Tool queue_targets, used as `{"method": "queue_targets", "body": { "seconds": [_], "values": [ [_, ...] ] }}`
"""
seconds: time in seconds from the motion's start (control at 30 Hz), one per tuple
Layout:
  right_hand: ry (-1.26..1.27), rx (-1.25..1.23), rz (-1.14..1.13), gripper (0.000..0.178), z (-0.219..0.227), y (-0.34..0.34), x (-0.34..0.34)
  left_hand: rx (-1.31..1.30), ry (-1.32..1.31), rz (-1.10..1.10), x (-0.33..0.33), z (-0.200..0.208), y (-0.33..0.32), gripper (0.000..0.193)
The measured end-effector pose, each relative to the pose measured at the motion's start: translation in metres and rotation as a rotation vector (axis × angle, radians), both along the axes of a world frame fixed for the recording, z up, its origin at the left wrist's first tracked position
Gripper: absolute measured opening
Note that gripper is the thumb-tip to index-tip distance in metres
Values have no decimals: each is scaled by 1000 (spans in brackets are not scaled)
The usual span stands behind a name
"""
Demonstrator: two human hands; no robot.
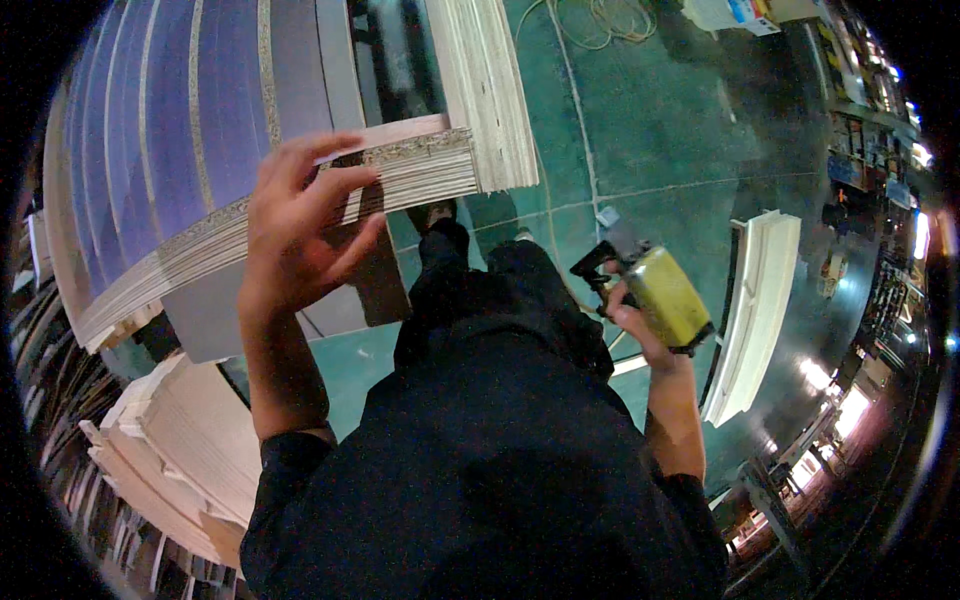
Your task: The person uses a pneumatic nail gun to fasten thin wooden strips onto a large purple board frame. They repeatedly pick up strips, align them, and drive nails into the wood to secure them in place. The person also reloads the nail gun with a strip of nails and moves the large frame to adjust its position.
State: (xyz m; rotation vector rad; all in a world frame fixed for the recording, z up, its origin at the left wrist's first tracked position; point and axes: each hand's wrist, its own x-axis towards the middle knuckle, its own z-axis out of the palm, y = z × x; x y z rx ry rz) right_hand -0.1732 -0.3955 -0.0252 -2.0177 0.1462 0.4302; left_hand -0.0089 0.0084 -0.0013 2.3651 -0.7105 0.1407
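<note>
nearest to me, my right hand (632,318) has its fingers clamped on a yellow nail gun (665,295), held low and well apart from the frame corner (440,165), its nose not against any wood. my left hand (300,225) is raised onto that corner, fingers spread apart and pressed flat on the moulding just left of the joint, steadying it without gripping. the two ornate mouldings already meet at the corner, so i judge the joint is set up but not yet fastened, with the gun not yet brought to it. below and left of the corner lies a stack of pale mouldings (190,440); far right of it, another white moulding (757,310) rests on the green floor (660,120).
</note>
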Motion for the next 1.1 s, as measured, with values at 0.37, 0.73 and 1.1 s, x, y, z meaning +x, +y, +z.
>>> {"method": "queue_targets", "body": {
  "seconds": [0.37,0.73,1.1],
  "values": [
    [-165,990,-811,53,-14,-56,56,-566,369,-662,-79,-53,-136,13],
    [-211,881,-760,37,-62,-134,112,-546,600,-438,-56,-127,-268,13],
    [-266,625,-414,32,-65,-166,270,-609,484,-196,150,-170,-396,64]
  ]
}}
